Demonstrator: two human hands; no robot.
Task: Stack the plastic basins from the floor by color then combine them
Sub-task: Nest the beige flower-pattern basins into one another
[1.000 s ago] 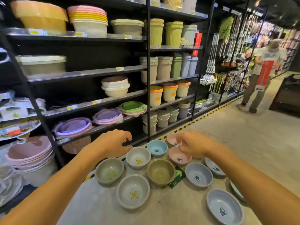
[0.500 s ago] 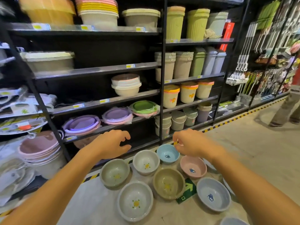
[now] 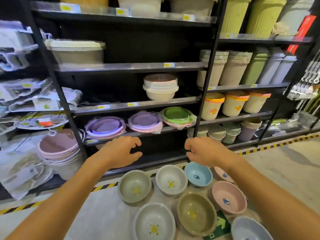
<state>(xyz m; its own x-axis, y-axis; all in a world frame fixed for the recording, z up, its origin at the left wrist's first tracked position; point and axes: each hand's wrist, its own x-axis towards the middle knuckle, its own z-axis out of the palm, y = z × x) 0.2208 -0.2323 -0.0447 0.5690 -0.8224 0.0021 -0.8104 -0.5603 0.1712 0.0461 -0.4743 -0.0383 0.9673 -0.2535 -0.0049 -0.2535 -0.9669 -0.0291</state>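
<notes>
Several plastic basins lie loose on the floor below my hands: a grey-green one (image 3: 135, 186), a white one (image 3: 171, 182), a light blue one (image 3: 198, 174), a pink one (image 3: 229, 197) with a second pink one (image 3: 223, 174) behind it, an olive one (image 3: 196, 213), a grey one (image 3: 154, 221) and a blue-grey one (image 3: 249, 229) at the bottom edge. My left hand (image 3: 122, 152) hovers above the grey-green basin, fingers loosely curled, holding nothing. My right hand (image 3: 205, 151) hangs above the light blue basin, fingers loosely curled and empty.
A black shelving unit (image 3: 131, 66) stands right behind the basins, filled with bowls, buckets and bins. A stack of pink tubs (image 3: 58, 149) sits at the lower left. Yellow-black tape (image 3: 277, 145) marks the floor along the shelf. A green arrow sticker (image 3: 222, 224) lies between basins.
The view has swung left and downward, toward the shelf; the aisle and the person there are out of sight. Both hands stay raised and empty above the basins, now farther apart.
</notes>
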